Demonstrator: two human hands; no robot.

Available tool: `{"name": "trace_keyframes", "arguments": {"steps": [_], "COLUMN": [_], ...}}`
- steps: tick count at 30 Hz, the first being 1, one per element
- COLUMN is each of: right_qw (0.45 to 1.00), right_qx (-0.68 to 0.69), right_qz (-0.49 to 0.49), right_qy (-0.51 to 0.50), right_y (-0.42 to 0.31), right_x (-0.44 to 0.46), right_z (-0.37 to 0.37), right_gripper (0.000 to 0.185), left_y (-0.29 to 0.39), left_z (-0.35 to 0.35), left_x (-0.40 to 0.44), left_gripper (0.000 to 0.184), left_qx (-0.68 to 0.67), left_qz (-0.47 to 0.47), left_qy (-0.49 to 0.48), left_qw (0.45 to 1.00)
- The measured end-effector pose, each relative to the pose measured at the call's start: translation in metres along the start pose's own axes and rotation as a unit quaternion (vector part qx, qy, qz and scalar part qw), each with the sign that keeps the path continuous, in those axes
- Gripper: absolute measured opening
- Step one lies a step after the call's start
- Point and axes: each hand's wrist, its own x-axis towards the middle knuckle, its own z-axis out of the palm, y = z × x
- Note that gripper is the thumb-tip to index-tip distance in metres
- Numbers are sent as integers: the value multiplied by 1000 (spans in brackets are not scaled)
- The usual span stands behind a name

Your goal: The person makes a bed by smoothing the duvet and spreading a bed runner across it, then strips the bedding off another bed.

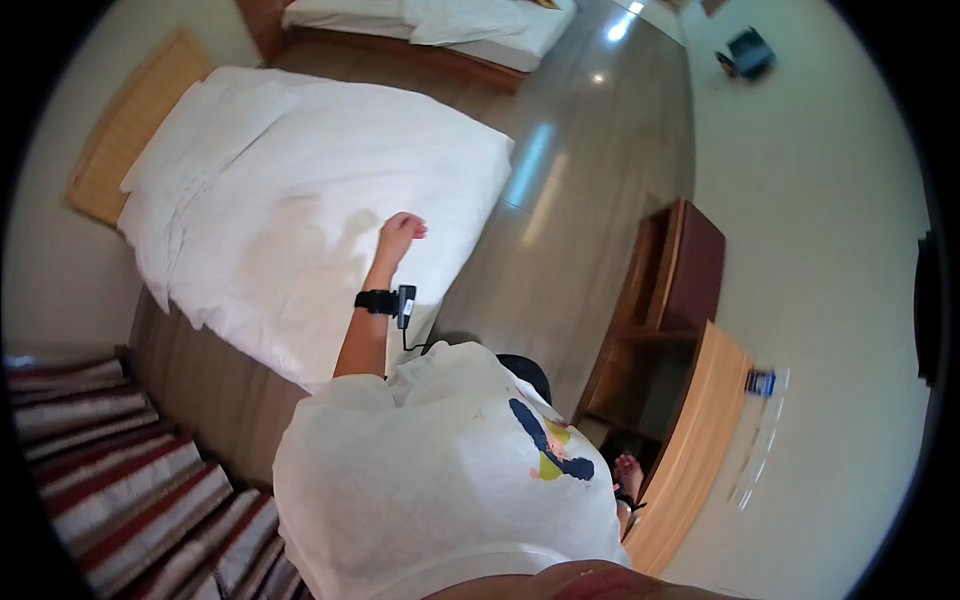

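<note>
Possibly, stretching farther over the near bed (130, 130) could tug my wrist cable (405, 342); my half-open left hand (400, 232) is above its white cover (300, 150), my right hand (628, 473), grip unclear, well right of it.

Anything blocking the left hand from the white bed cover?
Nothing visible in between. The left hand is over the white bed cover, contact unclear; the black cable at its wrist trails back toward the body, clear of the fingers.
</note>
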Motion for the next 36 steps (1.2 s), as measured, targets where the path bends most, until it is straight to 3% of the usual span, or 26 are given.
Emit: {"name": "trace_keyframes", "arguments": {"steps": [2,3,4,8,10,11,12,13,16,19,21,23,25,26,27,28,29,30,32,35,36], "right_qw": [997,959,956,989,978,961,974,972,978,947,934,911,832,819,748,672,575,460,440,376,357], "right_qx": [28,-262,-269,54,66,85,-34,-53,-203,-301,-301,-314,-419,-426,-515,-595,-584,-573,-671,-701,-704], "right_qz": [54,-53,-48,121,138,156,156,152,46,26,-27,-82,-145,-153,-170,-186,-275,-350,-259,-255,-257], "right_qy": [-50,-92,-111,-68,-145,-211,-162,-172,-18,-109,-188,-253,-332,-353,-383,-399,-503,-581,-538,-550,-557], "right_y": [23,14,6,-8,-84,-136,-165,-209,-312,-402,-388,-396,-428,-451,-468,-469,-449,-449,-441,-429,-423], "right_x": [17,32,66,207,231,245,316,338,333,309,400,417,404,397,385,374,374,380,341,288,282], "right_z": [4,3,3,8,79,120,127,153,235,364,433,491,589,642,690,727,772,801,870,927,939], "right_gripper": [23,23,23,24,24,24,24,24,25,20,22,24,26,26,26,26,25,24,21,22,22], "left_y": [-8,-13,-13,-12,-6,5,19,28,41,31,-11,-72,-101,-111,-127,-148,-164,-166,-172,-187,-200], "left_z": [-9,-1,16,54,52,59,68,75,78,73,58,27,8,9,10,1,-10,2,25,81,104], "left_x": [3,8,19,51,82,104,123,139,127,108,92,44,26,32,33,21,13,9,11,24,29], "left_gripper": [17,18,18,18,18,18,18,18,20,21,21,23,22,21,19,18,17,18,23,25,26], "left_qx": [19,37,46,249,381,372,372,372,327,308,279,166,119,91,61,87,110,26,-109,-164,-159], "left_qz": [27,56,54,31,-4,-14,-26,-38,-55,-80,-96,-87,-57,-76,-95,-170,-244,-174,-44,-67,-109], "left_qy": [12,0,19,141,226,244,261,278,313,372,420,471,531,598,661,693,718,763,816,780,792], "left_qw": [999,998,997,958,897,896,890,885,890,872,858,862,837,792,742,695,642,621,566,600,579]}}
